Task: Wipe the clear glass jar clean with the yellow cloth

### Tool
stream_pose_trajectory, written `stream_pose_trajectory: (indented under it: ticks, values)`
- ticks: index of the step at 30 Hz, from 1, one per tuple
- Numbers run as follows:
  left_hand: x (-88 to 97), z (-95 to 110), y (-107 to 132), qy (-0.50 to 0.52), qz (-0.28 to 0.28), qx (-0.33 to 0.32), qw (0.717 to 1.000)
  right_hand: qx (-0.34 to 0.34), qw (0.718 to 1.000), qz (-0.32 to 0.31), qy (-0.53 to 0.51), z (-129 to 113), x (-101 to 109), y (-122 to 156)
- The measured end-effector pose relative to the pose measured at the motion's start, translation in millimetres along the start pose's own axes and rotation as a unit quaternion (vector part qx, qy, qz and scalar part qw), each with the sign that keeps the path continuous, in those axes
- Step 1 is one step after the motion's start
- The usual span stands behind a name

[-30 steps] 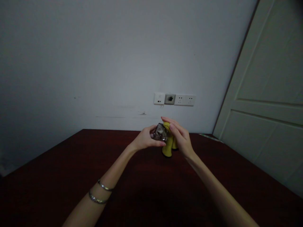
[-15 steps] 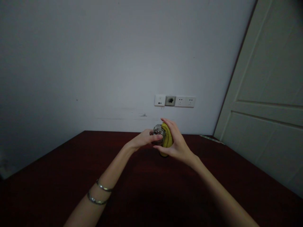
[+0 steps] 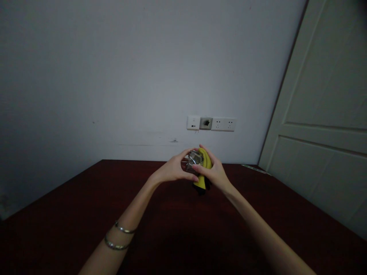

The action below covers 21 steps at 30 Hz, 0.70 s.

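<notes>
In the middle of the head view, a clear, faceted glass object (image 3: 194, 157), perhaps a cup, is held above the table between my hands. My left hand (image 3: 175, 168) curves around its left side, thumb below and fingers over the top. A yellow cloth (image 3: 202, 181) with black at its lower end is bunched against the glass's right side and hangs below it. My right hand (image 3: 215, 172) is closed around the cloth and presses it to the glass, its thumb across the front. Both hands partly hide the glass, so its full shape does not show.
A dark red table (image 3: 160, 229) spreads beneath my arms and meets a pale wall (image 3: 129, 76). White sockets (image 3: 223, 124) and a grey wall plate (image 3: 206, 123) sit just above my hands. A pale panelled door (image 3: 323, 114) stands at right. A thin strip (image 3: 256, 169) lies at the table's back right.
My left hand has shifted its hold, its thumb moving from the glass's front to below it. My right thumb has moved up onto the glass. More of the cloth's black end shows.
</notes>
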<state>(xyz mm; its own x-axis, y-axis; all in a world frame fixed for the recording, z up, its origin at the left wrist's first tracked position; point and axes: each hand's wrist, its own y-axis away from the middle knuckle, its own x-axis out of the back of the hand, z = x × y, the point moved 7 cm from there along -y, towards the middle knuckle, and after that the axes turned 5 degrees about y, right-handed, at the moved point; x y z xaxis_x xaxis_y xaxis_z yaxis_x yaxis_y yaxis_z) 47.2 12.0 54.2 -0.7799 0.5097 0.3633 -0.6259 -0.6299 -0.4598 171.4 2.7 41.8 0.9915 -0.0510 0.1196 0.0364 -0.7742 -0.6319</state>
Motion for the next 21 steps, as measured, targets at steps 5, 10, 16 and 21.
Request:
stream_pose_trajectory:
  ticks: [5, 10, 16, 21]
  values:
    - [6.6, 9, 1, -0.074, 0.039, -0.034, 0.996, -0.014, 1.000, -0.006, -0.016, 0, -6, 4]
    - [6.1, 5, 1, -0.085, 0.041, -0.012, 0.996, 0.067, 0.997, -0.002, 0.029, -7, -4, 8]
    - [3.9, -2, 1, -0.019, 0.065, -0.030, 0.997, 0.237, 0.962, 0.014, 0.136, -35, -7, 19]
    - [-0.5, 1, 3, -0.017, 0.065, -0.061, 0.996, 0.180, 0.978, 0.091, 0.053, -24, 3, 8]
